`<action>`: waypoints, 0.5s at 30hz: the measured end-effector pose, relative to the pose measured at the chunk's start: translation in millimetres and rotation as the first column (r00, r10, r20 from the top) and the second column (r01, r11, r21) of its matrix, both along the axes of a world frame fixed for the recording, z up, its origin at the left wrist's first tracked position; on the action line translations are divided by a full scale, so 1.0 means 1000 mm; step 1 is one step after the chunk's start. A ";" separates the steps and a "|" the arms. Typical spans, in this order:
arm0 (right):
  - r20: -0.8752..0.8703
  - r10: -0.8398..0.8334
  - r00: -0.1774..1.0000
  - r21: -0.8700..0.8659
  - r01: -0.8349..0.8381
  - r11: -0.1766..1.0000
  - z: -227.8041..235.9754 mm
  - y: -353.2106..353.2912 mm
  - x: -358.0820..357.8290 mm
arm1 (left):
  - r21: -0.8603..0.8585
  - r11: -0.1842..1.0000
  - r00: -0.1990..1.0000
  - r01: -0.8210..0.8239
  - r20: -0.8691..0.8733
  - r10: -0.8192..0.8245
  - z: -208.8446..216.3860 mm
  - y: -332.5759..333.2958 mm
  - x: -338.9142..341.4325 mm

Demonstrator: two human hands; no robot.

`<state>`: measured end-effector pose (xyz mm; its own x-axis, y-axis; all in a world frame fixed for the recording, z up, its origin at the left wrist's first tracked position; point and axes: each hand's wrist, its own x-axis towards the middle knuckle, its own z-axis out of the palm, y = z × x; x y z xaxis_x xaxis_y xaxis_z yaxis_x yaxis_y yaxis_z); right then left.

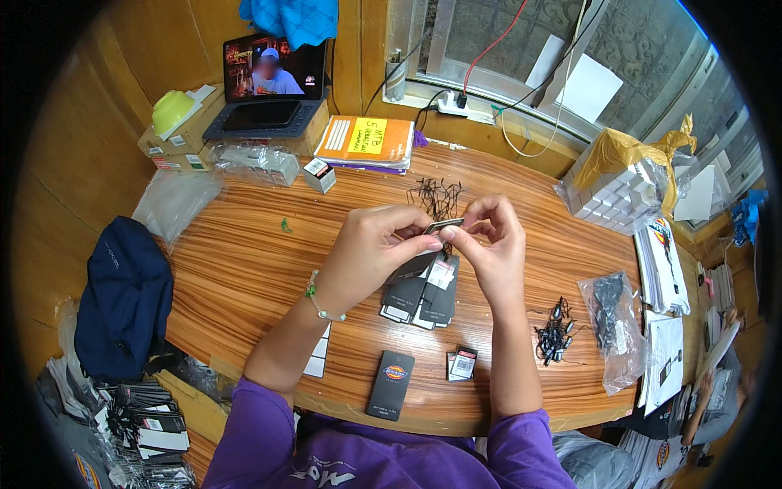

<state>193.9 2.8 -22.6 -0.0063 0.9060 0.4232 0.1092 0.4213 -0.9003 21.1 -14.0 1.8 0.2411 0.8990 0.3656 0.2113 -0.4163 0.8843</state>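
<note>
Above the middle of the wooden table [244, 269], my left hand [375, 240] pinches a dark cardboard hang tag [412, 266] between thumb and fingers. My right hand [493, 244] closes on the same tag's upper edge, its thumb almost touching the left thumb. Whether a string is in the fingers is too small to tell. Below the hands lies a fanned pile of dark hang tags [437, 306], some with white labels. Tangled black strings [436, 196] lie just beyond. Nearer me are a single dark hang tag [392, 385] and small labelled tags [462, 363].
Black tag strings [555, 334] and a clear plastic bag [611, 326] lie at right. A tablet [273, 73], orange notebook [364, 140] and small box [319, 174] stand at the back. White boxes [615, 187] fill the far right corner; a navy bag [122, 297] sits left.
</note>
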 end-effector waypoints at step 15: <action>-0.385 0.331 0.861 -0.182 -0.423 0.888 0.004 -0.003 0.007 | 0.770 0.637 0.910 0.023 -0.280 0.305 -0.008 0.000 0.009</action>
<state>200.8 0.1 -19.1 -0.2694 0.9375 0.2202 -0.3378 0.1221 -0.9333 30.5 -13.7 -6.0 0.3915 0.3875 0.8346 0.5483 -0.8266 0.1266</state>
